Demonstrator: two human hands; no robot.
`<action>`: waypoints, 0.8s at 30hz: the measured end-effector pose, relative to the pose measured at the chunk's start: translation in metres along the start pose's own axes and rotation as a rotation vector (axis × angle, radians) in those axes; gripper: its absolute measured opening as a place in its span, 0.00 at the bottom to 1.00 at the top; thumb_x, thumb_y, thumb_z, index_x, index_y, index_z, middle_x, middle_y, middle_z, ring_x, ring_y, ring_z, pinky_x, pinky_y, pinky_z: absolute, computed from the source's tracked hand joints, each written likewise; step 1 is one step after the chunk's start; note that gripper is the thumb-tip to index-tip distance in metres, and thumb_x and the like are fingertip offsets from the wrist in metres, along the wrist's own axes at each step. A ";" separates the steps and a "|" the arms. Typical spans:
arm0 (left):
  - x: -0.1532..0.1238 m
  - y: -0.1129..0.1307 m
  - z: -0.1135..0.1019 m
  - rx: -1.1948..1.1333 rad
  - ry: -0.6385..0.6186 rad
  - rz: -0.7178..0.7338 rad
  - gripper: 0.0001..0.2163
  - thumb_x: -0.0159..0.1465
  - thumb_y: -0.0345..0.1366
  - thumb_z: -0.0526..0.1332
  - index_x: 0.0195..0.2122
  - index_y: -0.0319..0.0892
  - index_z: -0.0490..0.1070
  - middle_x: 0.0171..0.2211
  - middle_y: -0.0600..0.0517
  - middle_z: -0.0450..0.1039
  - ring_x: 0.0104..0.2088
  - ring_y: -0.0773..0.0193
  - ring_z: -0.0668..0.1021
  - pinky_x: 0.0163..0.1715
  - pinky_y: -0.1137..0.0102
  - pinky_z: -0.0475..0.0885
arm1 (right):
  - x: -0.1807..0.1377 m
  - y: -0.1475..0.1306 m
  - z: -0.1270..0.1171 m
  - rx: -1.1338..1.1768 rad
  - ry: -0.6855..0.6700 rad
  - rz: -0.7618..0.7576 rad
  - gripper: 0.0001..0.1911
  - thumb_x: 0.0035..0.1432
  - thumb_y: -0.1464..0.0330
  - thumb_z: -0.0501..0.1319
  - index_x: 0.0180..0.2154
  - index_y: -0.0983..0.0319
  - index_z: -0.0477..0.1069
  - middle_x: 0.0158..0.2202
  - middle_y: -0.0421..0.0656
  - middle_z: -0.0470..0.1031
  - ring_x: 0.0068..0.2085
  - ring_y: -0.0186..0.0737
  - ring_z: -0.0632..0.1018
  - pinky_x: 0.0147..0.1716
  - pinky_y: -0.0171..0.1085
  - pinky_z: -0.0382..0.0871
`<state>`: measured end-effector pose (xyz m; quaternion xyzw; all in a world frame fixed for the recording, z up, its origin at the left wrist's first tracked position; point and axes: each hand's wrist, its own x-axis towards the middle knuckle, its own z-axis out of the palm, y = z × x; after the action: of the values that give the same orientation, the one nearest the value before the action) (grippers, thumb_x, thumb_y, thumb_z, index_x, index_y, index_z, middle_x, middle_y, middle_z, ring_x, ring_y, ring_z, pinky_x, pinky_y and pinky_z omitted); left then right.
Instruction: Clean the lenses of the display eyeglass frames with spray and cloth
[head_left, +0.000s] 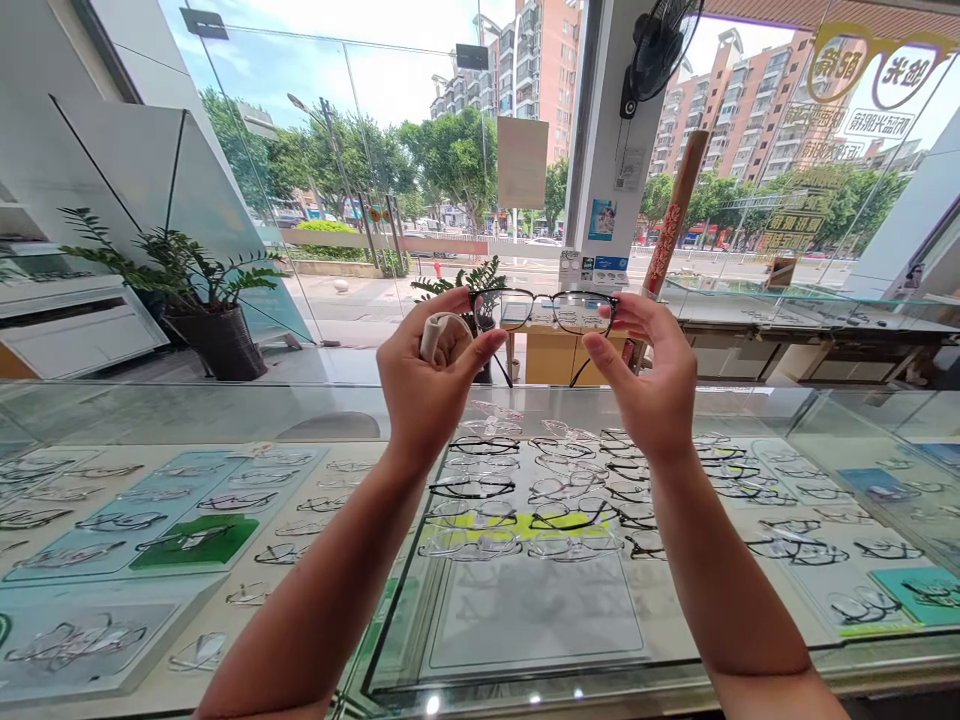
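Note:
A pair of dark-framed eyeglasses point(544, 297) is held up at about eye height above the glass counter, lenses level and temples hanging down at the back. My left hand point(431, 375) pinches its left end between thumb and fingers. Tucked in the curled fingers of that same hand is a rolled whitish cloth point(436, 338), partly hidden by the palm. At the right end of the frame, my right hand point(656, 370) grips between thumb and fingertips. Below both forearms, rows of eyeglasses point(480, 487) lie inside the glass display case point(532, 620).
More eyeglasses on a blue tray point(180, 485) and a green card point(196, 542) lie at left. Beyond the counter stand a potted plant point(214, 335), a wooden cabinet point(555, 357) and a tall brown pole point(679, 210). A black fan point(664, 45) hangs on the pillar.

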<state>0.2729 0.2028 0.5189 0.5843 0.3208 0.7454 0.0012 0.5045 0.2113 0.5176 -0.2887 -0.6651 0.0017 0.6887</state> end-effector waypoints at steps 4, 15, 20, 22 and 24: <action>-0.002 -0.001 0.004 -0.050 0.020 -0.058 0.28 0.53 0.48 0.84 0.53 0.46 0.85 0.31 0.53 0.80 0.29 0.65 0.78 0.23 0.72 0.70 | -0.003 -0.001 0.003 -0.076 0.003 -0.008 0.26 0.68 0.52 0.69 0.62 0.55 0.78 0.57 0.50 0.86 0.55 0.53 0.86 0.58 0.58 0.80; -0.006 0.001 0.004 0.020 0.040 0.036 0.22 0.60 0.46 0.81 0.54 0.50 0.84 0.24 0.59 0.70 0.24 0.69 0.68 0.28 0.68 0.68 | -0.008 0.001 0.010 -0.156 -0.014 -0.027 0.27 0.70 0.52 0.68 0.64 0.57 0.79 0.58 0.52 0.86 0.56 0.57 0.85 0.57 0.62 0.81; -0.005 0.003 0.003 0.066 0.044 0.038 0.22 0.60 0.49 0.81 0.53 0.50 0.84 0.26 0.58 0.73 0.24 0.68 0.69 0.28 0.67 0.69 | -0.008 0.001 0.010 -0.149 -0.015 -0.009 0.27 0.69 0.52 0.68 0.64 0.56 0.79 0.56 0.52 0.87 0.56 0.58 0.85 0.56 0.63 0.81; -0.005 0.005 0.003 0.073 0.042 0.049 0.22 0.60 0.49 0.80 0.53 0.49 0.83 0.26 0.57 0.74 0.24 0.68 0.69 0.28 0.68 0.68 | -0.008 0.001 0.010 -0.148 -0.017 -0.004 0.27 0.69 0.52 0.68 0.63 0.57 0.79 0.57 0.52 0.86 0.56 0.57 0.85 0.56 0.63 0.81; -0.005 0.006 0.003 0.079 0.043 0.056 0.21 0.60 0.48 0.80 0.52 0.48 0.83 0.26 0.57 0.75 0.24 0.68 0.69 0.27 0.68 0.68 | -0.008 0.001 0.010 -0.151 -0.020 0.001 0.27 0.69 0.51 0.68 0.63 0.57 0.80 0.57 0.52 0.86 0.55 0.57 0.85 0.55 0.63 0.81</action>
<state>0.2793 0.1976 0.5175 0.5767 0.3333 0.7442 -0.0496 0.4948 0.2127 0.5098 -0.3403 -0.6700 -0.0452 0.6582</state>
